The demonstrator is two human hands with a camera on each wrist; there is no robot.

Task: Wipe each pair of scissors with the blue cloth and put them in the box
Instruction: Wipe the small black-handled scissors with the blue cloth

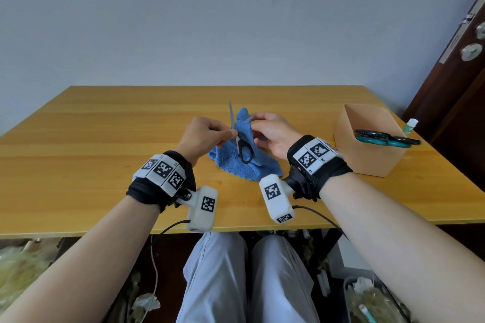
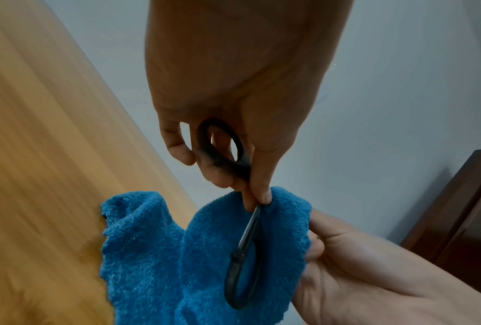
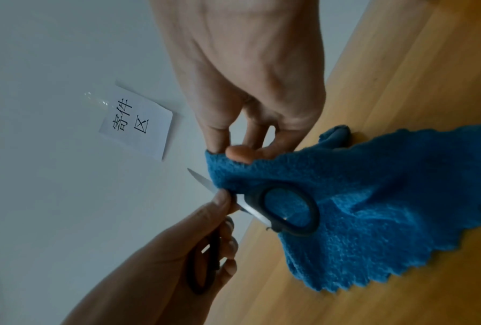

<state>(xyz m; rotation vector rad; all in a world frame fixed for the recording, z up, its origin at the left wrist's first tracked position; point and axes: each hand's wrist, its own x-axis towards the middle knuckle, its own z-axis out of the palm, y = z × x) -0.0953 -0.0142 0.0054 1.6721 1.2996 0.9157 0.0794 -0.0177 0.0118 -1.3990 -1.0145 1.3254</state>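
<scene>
Black scissors wiped in blue cloth above mid-surface

Nearest, bare surface (image 1: 78, 165) runs from the front edge to both hands. The left hand (image 1: 202, 136) pinches the black scissors (image 1: 242, 151) near the pivot, blades spread. The right hand (image 1: 275, 134) has its fingers (image 3: 237, 154) pressing the blue cloth (image 1: 244, 165) round one blade. Farther right, near the edge, the box (image 1: 367, 155) holds teal scissors (image 1: 383, 137).

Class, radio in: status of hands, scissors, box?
Left hand grips black-handled scissors. Right hand pinches blue cloth over blade. Teal scissors already in cardboard box.
</scene>
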